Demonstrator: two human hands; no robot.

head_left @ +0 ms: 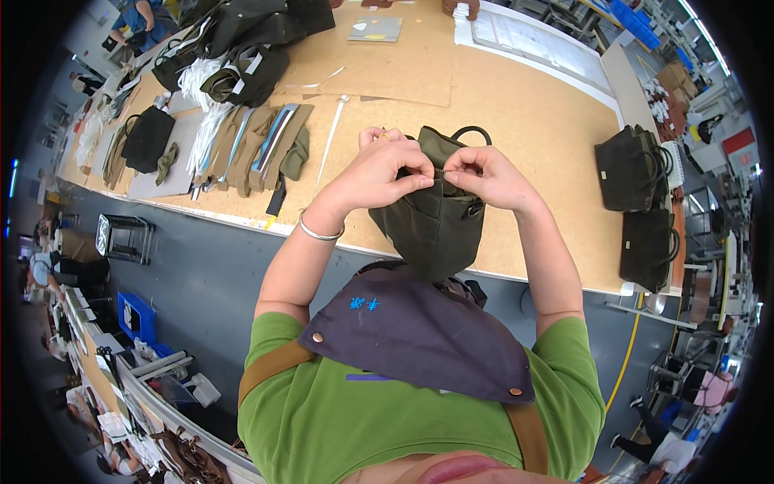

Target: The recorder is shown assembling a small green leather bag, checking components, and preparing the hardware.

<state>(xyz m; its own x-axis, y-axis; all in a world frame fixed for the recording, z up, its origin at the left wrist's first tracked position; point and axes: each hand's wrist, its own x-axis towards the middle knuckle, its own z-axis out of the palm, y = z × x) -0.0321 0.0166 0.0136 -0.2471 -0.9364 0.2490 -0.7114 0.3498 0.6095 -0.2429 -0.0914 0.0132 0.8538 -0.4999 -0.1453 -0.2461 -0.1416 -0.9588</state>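
A dark olive handbag [435, 230] stands at the table's near edge, right in front of me, with a rolled handle [472, 131] arching up at its far side. My left hand [389, 168] pinches the top edge of the bag from the left. From the right, my right hand [482, 173] pinches the same edge, thumb and fingertips together. Both sets of fingertips nearly meet at the middle of the bag's opening. Whether a small part sits between them is too small to make out.
Two finished-looking dark handbags [633, 169] sit at the table's right end. Tan fabric strips [258, 145], white ties [211, 129] and a small black bag [148, 139] lie at left. Further back are piled dark bags [250, 32] and a grey board [375, 29].
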